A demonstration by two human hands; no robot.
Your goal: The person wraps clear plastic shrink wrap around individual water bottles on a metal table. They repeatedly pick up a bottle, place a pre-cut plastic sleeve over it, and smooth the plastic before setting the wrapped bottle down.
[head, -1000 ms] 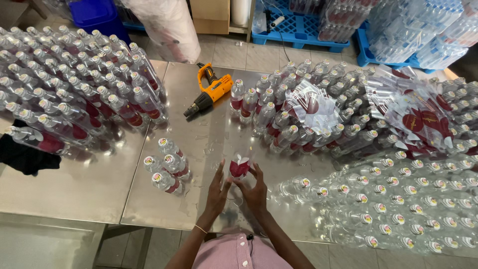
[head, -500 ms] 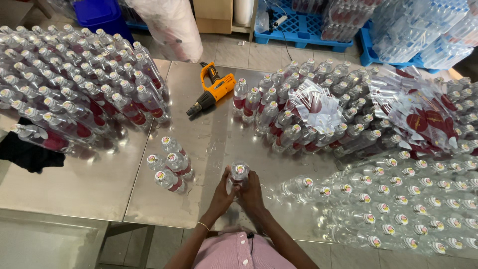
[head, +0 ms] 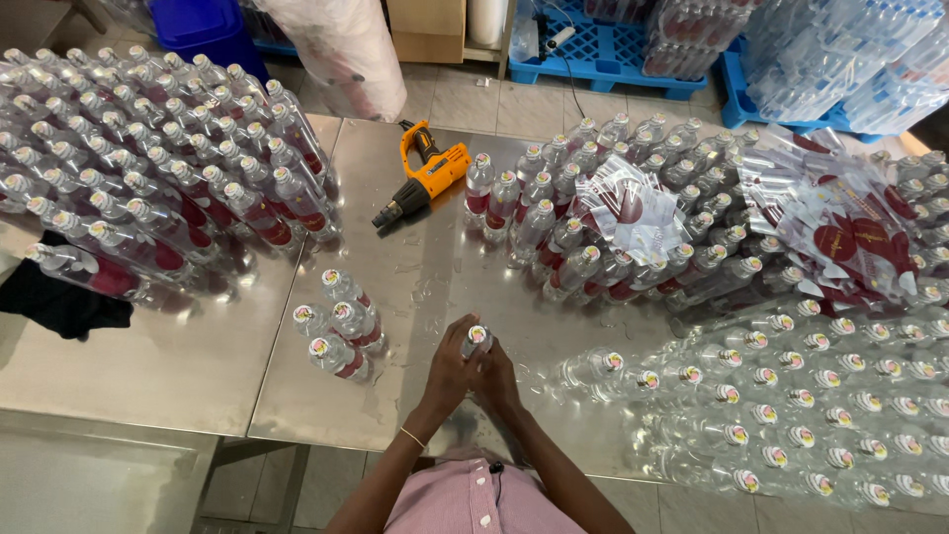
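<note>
Hands, lower centre of frame: left hand (head: 447,374) and right hand (head: 497,376) now closed together around one upright bottle (head: 477,341); its red label, visible earlier, is hidden.

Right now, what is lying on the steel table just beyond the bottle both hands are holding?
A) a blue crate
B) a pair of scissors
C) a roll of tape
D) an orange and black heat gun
D: an orange and black heat gun lies on the steel table, farther from the person than the bottle clasped between the left hand and right hand.
</note>
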